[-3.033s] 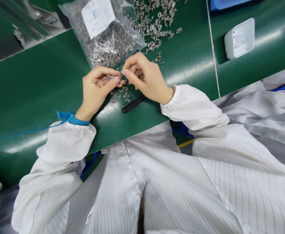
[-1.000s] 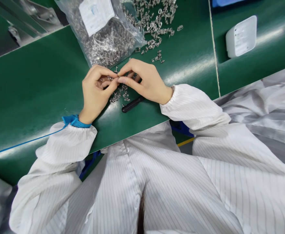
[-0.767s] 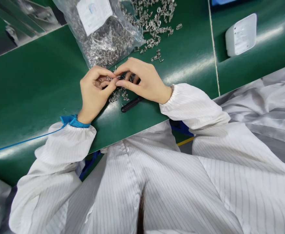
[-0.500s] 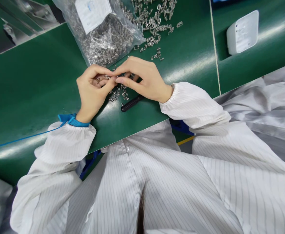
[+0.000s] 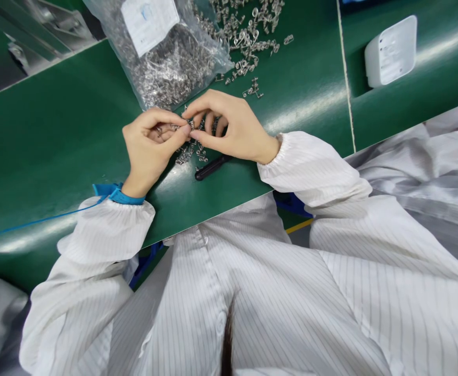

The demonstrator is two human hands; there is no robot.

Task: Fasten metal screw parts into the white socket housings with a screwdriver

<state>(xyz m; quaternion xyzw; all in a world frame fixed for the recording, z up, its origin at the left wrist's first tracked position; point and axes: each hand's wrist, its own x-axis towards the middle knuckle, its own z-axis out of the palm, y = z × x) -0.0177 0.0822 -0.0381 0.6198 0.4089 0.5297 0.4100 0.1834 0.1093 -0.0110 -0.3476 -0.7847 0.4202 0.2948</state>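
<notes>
- A small metal spring (image 5: 192, 125) is held up above the green table (image 5: 56, 136), set back from its near edge.
- The left hand (image 5: 146, 146) has thumb and forefinger pinched together on it; the curled fingers cradle more springs, perhaps to keep them within easy reach.
- The right hand (image 5: 238, 125) faces it, thumb and forefinger apart just beside the pinched tips, likely so both can manage so tiny a piece.
- Under the hands lies a loose cluster (image 5: 185, 153), probably put there for quick picking.
- Toward the near edge, a black handle (image 5: 213, 167) rests partly beneath the right hand.
- Toward the far edge sit a labelled clear bag (image 5: 177, 75) full of springs and, right of it, a scattered heap (image 5: 248, 39).
- Farther right stands a white box (image 5: 391, 52).
- A blue strap (image 5: 125, 196) circles the left wrist.
</notes>
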